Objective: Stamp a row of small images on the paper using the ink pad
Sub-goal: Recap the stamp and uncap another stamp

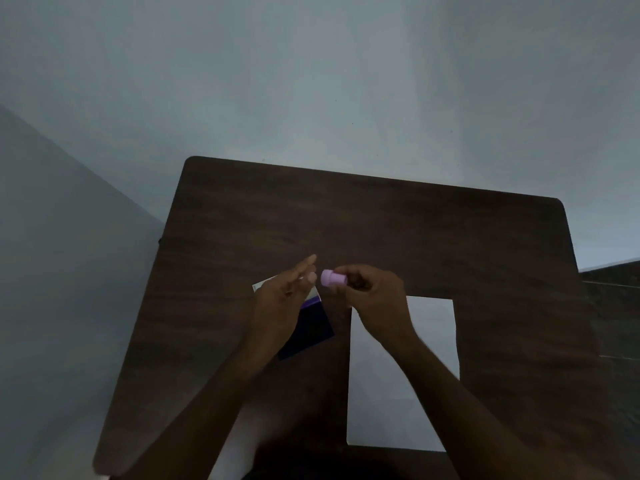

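My right hand holds a small pink stamp on its side above the table, its round end pointing left. My left hand hovers just left of the stamp with fingers spread and nothing in it, its fingertips close to the stamp's end. Under the left hand lies the dark blue ink pad with its lid open; the hand and forearm hide much of it. A white sheet of paper lies on the table to the right, partly covered by my right forearm. No stamped marks are visible on it.
The dark wooden table has rounded corners and stands against a pale wall. Its far half is bare wood. A dark floor strip shows at the right edge. The light is dim.
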The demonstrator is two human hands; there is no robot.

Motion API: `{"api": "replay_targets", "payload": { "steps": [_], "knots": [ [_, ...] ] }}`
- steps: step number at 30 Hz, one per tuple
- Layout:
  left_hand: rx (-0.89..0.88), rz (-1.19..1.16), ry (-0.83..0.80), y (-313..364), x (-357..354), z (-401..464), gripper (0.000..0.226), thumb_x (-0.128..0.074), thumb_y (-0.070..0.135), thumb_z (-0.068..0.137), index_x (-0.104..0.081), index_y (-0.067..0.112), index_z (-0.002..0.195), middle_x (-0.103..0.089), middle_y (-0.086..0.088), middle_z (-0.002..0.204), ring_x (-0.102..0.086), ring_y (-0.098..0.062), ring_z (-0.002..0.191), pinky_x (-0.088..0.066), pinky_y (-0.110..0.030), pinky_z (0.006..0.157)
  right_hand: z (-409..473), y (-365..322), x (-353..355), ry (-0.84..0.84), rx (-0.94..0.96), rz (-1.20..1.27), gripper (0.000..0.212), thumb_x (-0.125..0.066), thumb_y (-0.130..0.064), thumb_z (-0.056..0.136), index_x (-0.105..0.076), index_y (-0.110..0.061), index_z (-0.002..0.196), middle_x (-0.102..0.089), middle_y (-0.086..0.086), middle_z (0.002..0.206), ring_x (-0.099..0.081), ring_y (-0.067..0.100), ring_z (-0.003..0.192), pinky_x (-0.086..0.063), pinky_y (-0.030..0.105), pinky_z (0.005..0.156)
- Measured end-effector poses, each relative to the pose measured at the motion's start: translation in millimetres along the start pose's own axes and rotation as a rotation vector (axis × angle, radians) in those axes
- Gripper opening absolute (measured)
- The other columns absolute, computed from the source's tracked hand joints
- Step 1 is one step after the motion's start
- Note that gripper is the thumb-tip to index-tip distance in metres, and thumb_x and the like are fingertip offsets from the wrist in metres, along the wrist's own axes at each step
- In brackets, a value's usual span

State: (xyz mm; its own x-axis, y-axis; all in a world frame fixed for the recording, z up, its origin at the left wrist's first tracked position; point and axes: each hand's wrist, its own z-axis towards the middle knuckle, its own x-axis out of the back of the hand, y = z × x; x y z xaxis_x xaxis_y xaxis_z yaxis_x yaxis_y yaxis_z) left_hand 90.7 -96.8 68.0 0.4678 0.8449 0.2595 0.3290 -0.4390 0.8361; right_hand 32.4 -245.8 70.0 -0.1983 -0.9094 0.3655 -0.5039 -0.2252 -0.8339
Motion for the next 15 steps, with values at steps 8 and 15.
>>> {"api": "replay_targets", "payload": {
  "steps": [8, 15],
  "knots": [
    [-0.024, -0.058, -0.072, -2.8, 4.7, -27.4, 0.018, -0.061, 0.043, 0.085, -0.068, 0.034, 0.099, -0.066, 0.015, 0.093, -0.060, -0.003, 0.090, -0.043, -0.015, 0.072, -24.7, -3.6, -9.2, 0.008, 0.075, -0.054, 0.035, -0.068, -0.036, 0.081, -0.068, -0.013, 0.107, -0.072, 0.009, 0.098, -0.067, 0.021, 0.090, -0.055, 0.045, 0.084],
    [-0.139, -0.109, 0.022, 0.0, 18.2, -46.4, 0.025, -0.071, 0.023, 0.080, -0.070, 0.027, 0.105, -0.072, 0.011, 0.099, -0.066, -0.004, 0.094, -0.054, -0.033, 0.088, -42.2, -16.1, -6.3, -0.033, 0.138, 0.003, 0.028, -0.066, -0.021, 0.084, -0.067, -0.013, 0.111, -0.073, 0.011, 0.099, -0.069, 0.023, 0.085, -0.056, 0.021, 0.073]
  ]
}}
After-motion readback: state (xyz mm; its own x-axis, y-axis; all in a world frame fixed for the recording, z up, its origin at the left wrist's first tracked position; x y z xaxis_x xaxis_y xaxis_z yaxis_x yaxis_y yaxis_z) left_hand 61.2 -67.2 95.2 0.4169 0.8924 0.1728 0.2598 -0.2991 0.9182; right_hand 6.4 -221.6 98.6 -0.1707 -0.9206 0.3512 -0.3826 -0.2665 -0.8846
